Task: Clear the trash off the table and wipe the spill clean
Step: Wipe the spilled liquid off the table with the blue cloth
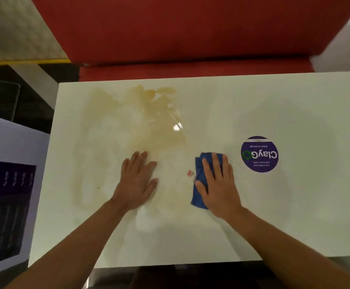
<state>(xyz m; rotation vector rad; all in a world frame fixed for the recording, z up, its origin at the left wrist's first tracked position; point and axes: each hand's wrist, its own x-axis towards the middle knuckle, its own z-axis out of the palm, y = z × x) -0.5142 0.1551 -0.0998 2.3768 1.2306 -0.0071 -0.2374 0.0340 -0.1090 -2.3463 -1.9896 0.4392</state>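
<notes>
1. Right hand [215, 184], grip spread flat, pressing blue cloth [199, 184] near bench [295, 215] middle; left hand [137, 180], grip spread, braced flat beside it.
2. Spill [140, 119]: tan smear toward far-left corner.
3. Sweep cloth leftward in overlapping strokes.
4. Small red scrap [189, 173] beside cloth, possibly trash.

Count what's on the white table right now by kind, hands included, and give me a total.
Hands: 2, left hand flat on the table, right hand pressing on the cloth
Blue cloth: 1
Yellowish spill: 1
Round purple sticker: 1
Small red-and-white scrap: 1
Total: 6
</notes>
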